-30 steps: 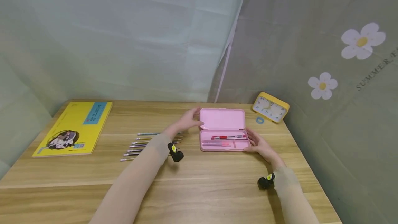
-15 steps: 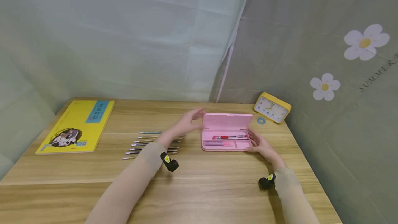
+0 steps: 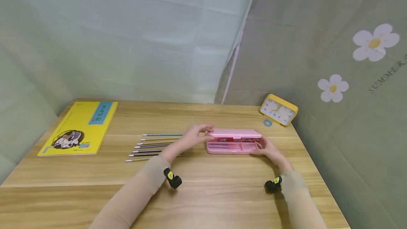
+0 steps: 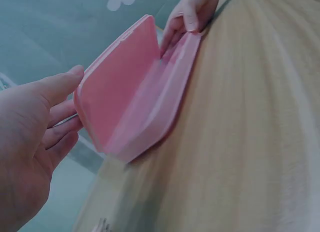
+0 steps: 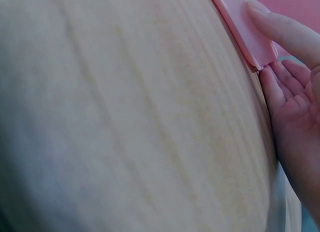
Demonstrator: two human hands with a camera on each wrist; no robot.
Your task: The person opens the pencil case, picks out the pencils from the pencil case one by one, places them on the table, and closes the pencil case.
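A pink pencil case (image 3: 248, 147) lies on the table, its hinged lid (image 3: 234, 133) partly lowered over the base. Inside are a red pen (image 3: 225, 139), partly covered by the lid, and a pinkish pen (image 3: 222, 146) in the front compartment. My left hand (image 3: 190, 140) pinches the lid's left end; in the left wrist view the thumb is at the lid's edge (image 4: 120, 82) and the other fingers are behind it. At the case's right end, my right hand (image 3: 270, 152) grips the base, thumb on its rim (image 5: 242, 27) and fingers beside the end wall.
Several pencils (image 3: 159, 139) lie in a row left of the case, partly under my left forearm. A yellow book (image 3: 79, 126) is at the far left. Behind the case on the right stand a yellow alarm clock (image 3: 279, 110) and a blue ring (image 3: 267, 123). Curtains (image 3: 143, 45) hang behind the table.
The lid has swung from lying fully back, through upright, to tilting forward over the base. My left hand has moved forward and down with it. My right hand stays at the right end.
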